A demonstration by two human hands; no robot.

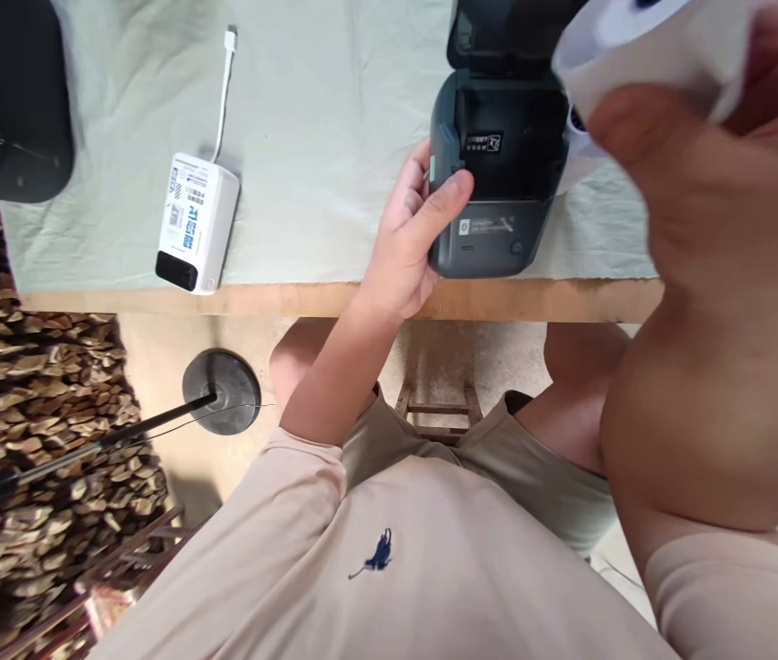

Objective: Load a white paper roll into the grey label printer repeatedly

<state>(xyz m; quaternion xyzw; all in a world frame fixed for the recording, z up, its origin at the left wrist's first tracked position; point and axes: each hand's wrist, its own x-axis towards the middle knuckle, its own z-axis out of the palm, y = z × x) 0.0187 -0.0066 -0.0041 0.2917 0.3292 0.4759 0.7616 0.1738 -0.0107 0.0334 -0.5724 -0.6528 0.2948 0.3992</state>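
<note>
My left hand [422,220] grips the left side of a dark portable printer [491,240], its thumb on the front edge. The printer's lid [498,37] is raised and its inner compartment shows a small white label. Close to the camera at the upper right, my right hand [711,174] is wrapped round a white paper roll [642,55]. This roll is blurred and partly cut off by the frame. Another white roll [579,151] sits just right of the printer, mostly hidden behind my right hand.
A white power bank [197,225] with a short cable lies on the cloth-covered table [306,137]. A black bag-like object [10,101] is at the top left. Below are a round stand base [222,394] with a pole, stacked firewood [31,394] and a wooden stool [438,410].
</note>
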